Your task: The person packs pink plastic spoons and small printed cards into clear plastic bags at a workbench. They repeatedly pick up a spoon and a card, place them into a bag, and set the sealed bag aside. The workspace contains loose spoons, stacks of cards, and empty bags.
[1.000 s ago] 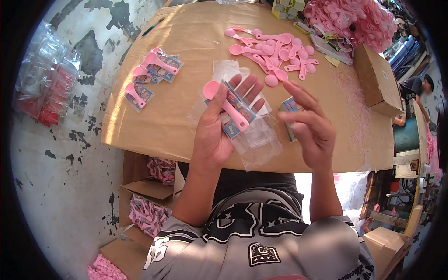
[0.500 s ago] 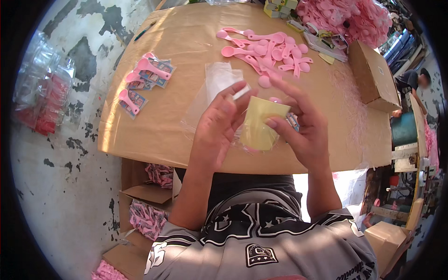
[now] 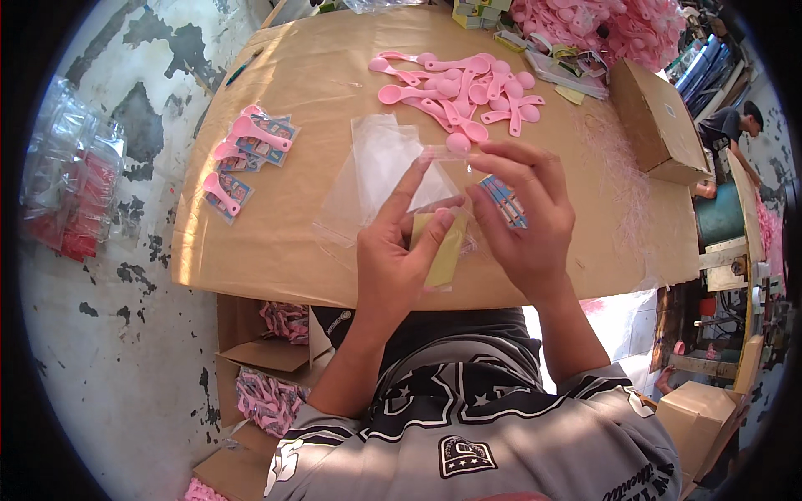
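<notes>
My left hand (image 3: 399,246) is closed on a yellow card (image 3: 449,255) that sits in a clear plastic bag, its thumb pressed over the card's upper part. A thin clear strip (image 3: 447,154), seemingly the bag's flap, stretches between my left index fingertip and my right fingertips. My right hand (image 3: 533,209) has its fingers bent, pinching at the strip's right end. Beside it, partly covered by that hand, are blue printed cards (image 3: 505,199). Just beyond my left hand, flat clear bags (image 3: 380,159) lie stacked on the brown-covered table (image 3: 309,83).
Loose pink spoons (image 3: 468,88) are heaped beyond my hands. At the left lie several pink spoons on blue cards (image 3: 266,138). A cardboard box (image 3: 656,125) and a large pink spoon pile (image 3: 597,29) stand at the far right. Another person (image 3: 731,129) bends at the right.
My left hand has closed on the yellow card, which my right hand held before. My right hand has moved up to the clear strip. The card now sits lower and more tilted.
</notes>
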Demonstrator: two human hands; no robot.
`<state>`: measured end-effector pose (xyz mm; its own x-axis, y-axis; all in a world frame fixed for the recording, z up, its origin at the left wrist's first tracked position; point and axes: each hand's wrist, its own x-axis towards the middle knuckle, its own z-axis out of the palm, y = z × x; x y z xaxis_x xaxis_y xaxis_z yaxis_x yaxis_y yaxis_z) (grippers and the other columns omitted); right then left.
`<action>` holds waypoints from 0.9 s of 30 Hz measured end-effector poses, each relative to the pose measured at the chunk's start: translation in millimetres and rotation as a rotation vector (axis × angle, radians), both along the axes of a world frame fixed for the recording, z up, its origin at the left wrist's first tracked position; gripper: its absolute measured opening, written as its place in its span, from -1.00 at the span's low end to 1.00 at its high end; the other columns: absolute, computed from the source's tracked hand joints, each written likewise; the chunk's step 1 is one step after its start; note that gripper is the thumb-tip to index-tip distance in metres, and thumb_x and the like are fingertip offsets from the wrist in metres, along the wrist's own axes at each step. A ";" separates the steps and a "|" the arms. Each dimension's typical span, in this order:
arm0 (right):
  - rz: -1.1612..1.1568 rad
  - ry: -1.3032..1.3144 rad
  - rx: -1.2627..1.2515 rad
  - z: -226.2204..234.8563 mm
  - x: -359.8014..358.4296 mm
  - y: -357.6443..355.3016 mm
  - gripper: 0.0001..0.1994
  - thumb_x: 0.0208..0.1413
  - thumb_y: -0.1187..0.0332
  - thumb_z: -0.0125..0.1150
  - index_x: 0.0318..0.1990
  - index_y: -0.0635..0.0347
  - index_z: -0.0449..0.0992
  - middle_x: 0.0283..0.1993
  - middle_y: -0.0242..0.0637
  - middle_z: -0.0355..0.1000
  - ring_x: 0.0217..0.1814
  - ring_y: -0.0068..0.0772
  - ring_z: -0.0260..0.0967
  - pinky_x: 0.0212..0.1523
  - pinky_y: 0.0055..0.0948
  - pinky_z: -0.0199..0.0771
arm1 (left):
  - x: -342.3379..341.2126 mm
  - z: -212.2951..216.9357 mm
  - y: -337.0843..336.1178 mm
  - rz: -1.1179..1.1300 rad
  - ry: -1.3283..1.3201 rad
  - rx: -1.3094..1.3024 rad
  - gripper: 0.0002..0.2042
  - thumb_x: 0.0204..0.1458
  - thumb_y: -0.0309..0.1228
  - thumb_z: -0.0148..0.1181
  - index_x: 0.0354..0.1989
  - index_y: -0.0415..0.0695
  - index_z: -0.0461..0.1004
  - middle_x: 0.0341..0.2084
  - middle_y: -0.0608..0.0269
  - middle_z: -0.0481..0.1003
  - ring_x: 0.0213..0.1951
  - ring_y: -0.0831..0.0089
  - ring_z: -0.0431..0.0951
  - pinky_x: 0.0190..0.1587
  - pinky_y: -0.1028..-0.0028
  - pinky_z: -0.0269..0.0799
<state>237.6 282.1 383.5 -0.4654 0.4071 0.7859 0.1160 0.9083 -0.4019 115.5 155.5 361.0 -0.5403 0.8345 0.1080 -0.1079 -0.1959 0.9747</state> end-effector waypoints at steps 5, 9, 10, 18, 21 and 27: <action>-0.054 0.017 0.145 1.8 -15.3 -6.6 -0.67 -0.02 0.58 0.50 -0.04 0.18 0.74 0.12 -0.26 0.61 0.13 -0.05 0.49 0.09 -0.16 0.55 | 9.1 6.8 -6.6 0.066 0.336 -0.058 -0.32 0.27 -0.60 0.35 0.58 -0.08 0.33 -0.58 0.61 0.03 -0.53 0.73 0.00 -0.49 0.51 -0.12; -0.072 0.048 0.168 1.8 -16.8 -6.3 -0.70 -0.05 0.59 0.50 -0.10 0.19 0.73 0.11 -0.28 0.63 0.14 -0.06 0.49 0.08 -0.17 0.55 | 7.1 9.4 -11.7 0.048 0.509 -0.062 -0.34 0.30 -0.56 0.33 0.58 -0.05 0.33 -0.53 0.28 0.52 -0.51 0.64 0.18 -0.42 0.53 0.31; -0.056 0.048 0.157 2.2 -16.9 -5.6 -0.71 -0.05 0.59 0.50 -0.11 0.19 0.72 0.11 -0.27 0.63 0.14 -0.04 0.50 0.09 -0.17 0.55 | 7.0 8.7 -12.2 0.051 0.536 -0.049 -0.34 0.30 -0.56 0.32 0.58 -0.05 0.33 -0.52 0.25 0.54 -0.51 0.63 0.17 -0.42 0.53 0.31; 0.147 0.527 -0.564 8.6 -5.5 21.3 -0.84 0.18 0.66 0.27 -0.12 0.27 0.54 0.04 -0.05 0.64 0.09 -0.17 0.62 0.12 -0.20 0.64 | 0.5 5.4 -14.1 -0.124 0.122 -0.077 -0.36 0.35 -0.45 0.35 0.57 -0.20 0.28 -0.22 0.08 0.74 -0.32 0.65 0.61 -0.29 0.62 0.47; 0.353 0.713 -0.764 12.6 11.4 39.2 -0.91 0.33 0.64 0.12 -0.16 0.26 0.51 -0.03 -0.12 0.62 -0.11 -0.45 0.60 -0.06 -0.54 0.57 | -3.7 1.4 -11.1 -0.097 -0.128 0.039 -0.47 0.38 -0.43 0.32 0.48 -0.25 0.36 0.05 -0.14 0.71 -0.07 0.40 0.76 -0.09 0.52 0.66; 0.580 0.278 -0.970 -7.0 39.5 28.9 -0.90 0.40 0.55 0.12 -0.07 0.27 0.57 -0.29 -0.41 0.49 -0.32 -0.76 0.36 -0.31 -0.70 0.33 | -9.1 -10.7 2.0 0.005 -0.185 0.222 -0.66 0.37 -0.47 0.31 0.25 -0.29 0.53 0.24 -0.13 0.59 0.16 0.19 0.71 0.09 0.36 0.69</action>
